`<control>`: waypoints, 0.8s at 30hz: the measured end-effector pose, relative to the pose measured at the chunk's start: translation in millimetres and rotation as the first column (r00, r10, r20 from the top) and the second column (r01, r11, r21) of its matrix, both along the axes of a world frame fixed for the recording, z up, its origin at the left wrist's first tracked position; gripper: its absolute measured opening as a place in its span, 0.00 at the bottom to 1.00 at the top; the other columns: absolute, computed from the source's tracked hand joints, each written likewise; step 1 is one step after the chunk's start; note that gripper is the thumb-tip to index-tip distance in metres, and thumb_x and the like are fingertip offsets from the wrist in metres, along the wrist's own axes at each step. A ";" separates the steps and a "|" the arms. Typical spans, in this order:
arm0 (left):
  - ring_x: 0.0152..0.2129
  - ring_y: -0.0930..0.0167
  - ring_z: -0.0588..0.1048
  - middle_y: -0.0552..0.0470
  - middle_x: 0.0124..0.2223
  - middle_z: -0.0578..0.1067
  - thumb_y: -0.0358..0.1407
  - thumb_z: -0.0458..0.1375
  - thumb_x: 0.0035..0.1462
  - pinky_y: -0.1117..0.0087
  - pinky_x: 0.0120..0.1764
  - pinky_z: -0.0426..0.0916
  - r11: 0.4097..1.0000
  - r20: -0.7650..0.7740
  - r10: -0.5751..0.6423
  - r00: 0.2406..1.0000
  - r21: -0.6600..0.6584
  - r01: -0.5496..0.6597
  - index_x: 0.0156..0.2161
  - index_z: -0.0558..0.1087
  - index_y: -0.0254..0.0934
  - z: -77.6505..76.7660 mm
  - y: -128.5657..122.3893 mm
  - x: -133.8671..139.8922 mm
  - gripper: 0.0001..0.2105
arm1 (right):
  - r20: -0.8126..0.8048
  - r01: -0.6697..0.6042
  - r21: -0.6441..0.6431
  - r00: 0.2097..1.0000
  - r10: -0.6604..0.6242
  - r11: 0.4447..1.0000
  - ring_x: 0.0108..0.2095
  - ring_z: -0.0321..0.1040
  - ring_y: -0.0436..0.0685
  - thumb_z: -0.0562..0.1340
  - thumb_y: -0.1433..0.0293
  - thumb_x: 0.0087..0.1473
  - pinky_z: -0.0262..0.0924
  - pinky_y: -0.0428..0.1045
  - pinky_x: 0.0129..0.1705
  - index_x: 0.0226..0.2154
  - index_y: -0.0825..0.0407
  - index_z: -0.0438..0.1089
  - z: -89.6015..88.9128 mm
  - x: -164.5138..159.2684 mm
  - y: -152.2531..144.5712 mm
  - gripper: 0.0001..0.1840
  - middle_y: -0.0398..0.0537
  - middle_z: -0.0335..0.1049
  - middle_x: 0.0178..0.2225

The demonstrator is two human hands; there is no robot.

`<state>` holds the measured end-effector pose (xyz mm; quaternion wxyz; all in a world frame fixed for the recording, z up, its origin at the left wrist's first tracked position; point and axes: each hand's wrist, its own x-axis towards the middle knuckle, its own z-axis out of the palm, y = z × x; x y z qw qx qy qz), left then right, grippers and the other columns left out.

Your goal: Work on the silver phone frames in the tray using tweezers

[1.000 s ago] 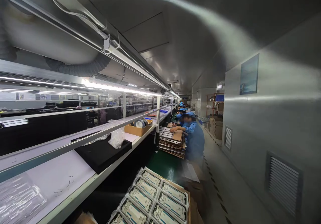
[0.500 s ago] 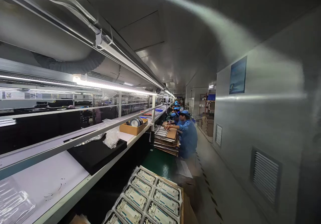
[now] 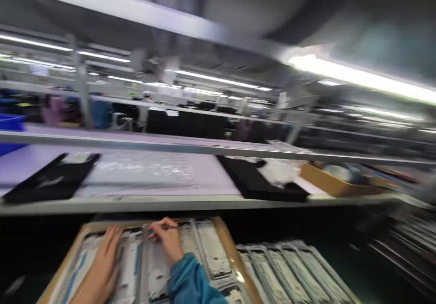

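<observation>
My left hand (image 3: 102, 267) lies with its fingers stretched out over pale, flat phone-frame parts (image 3: 127, 267) in a clear compartmented tray (image 3: 143, 263). My right hand (image 3: 166, 240), in a blue sleeve, is closed in a pinch near the far edge of the same tray. A thin dark pen-like tool (image 3: 171, 226) shows at its fingers; blur hides the exact kind. More pale parts (image 3: 213, 249) fill the compartments to the right. Cardboard (image 3: 226, 240) shows around the tray.
A second tray of similar parts (image 3: 293, 272) stands to the right. Beyond the trays runs a shelf (image 3: 207, 172) with black sheets (image 3: 51, 181), clear plastic (image 3: 136, 172) and a cardboard box (image 3: 327, 181). A rail (image 3: 204, 149) crosses above it; stacked trays (image 3: 405, 249) sit far right.
The view has swung left from the aisle and a co-worker to the shelf and tray in front. Both my hands now show over the tray, apart from a blurred patch of skin earlier.
</observation>
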<state>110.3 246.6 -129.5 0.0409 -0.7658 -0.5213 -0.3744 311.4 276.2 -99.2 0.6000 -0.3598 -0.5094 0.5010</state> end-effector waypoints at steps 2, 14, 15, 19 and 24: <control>0.64 0.54 0.57 0.38 0.66 0.60 0.36 0.42 0.65 0.46 0.62 0.57 0.995 -0.065 0.037 0.997 -0.094 -0.043 0.64 0.58 0.39 -1.8 -10.3 -22.9 0.24 | -0.031 -0.013 -0.047 0.999 0.012 0.999 0.23 0.70 0.52 0.73 0.47 0.45 0.62 0.44 0.21 0.24 0.53 0.66 -8.7 -16.1 -1.7 0.28 0.46 0.75 0.27; 0.60 0.52 0.63 0.34 0.61 0.66 0.38 0.52 0.58 0.50 0.60 0.60 0.952 -0.187 0.113 0.976 -0.262 -0.160 0.57 0.68 0.30 28.3 -12.8 -14.5 0.23 | 0.208 -0.208 -0.055 0.954 0.215 0.977 0.19 0.70 0.57 0.76 0.47 0.29 0.55 0.46 0.18 0.16 0.51 0.67 11.9 -37.0 26.5 0.29 0.50 0.74 0.19; 0.60 0.52 0.63 0.34 0.61 0.66 0.38 0.52 0.58 0.50 0.59 0.60 0.950 -0.193 0.113 0.975 -0.265 -0.163 0.57 0.68 0.31 29.0 -13.9 -14.5 0.23 | 0.217 -0.210 -0.053 0.952 0.216 0.976 0.19 0.70 0.57 0.76 0.47 0.31 0.55 0.46 0.18 0.16 0.51 0.67 9.6 -38.1 27.4 0.29 0.49 0.74 0.19; 0.61 0.52 0.61 0.34 0.62 0.65 0.38 0.52 0.58 0.50 0.61 0.58 0.949 -0.207 0.114 0.972 -0.267 -0.169 0.57 0.67 0.30 29.4 -14.9 -12.4 0.22 | 0.246 -0.222 -0.035 0.943 0.224 0.974 0.19 0.68 0.55 0.74 0.49 0.37 0.53 0.46 0.20 0.18 0.51 0.67 2.2 -37.7 27.8 0.26 0.46 0.71 0.17; 0.61 0.51 0.61 0.34 0.62 0.65 0.38 0.52 0.59 0.48 0.60 0.58 0.950 -0.205 0.118 0.972 -0.263 -0.170 0.56 0.67 0.30 25.7 -14.1 -10.6 0.22 | 0.272 -0.252 -0.015 0.930 0.246 0.968 0.17 0.65 0.53 0.73 0.49 0.40 0.56 0.47 0.22 0.18 0.50 0.66 0.4 -39.8 27.4 0.25 0.42 0.69 0.16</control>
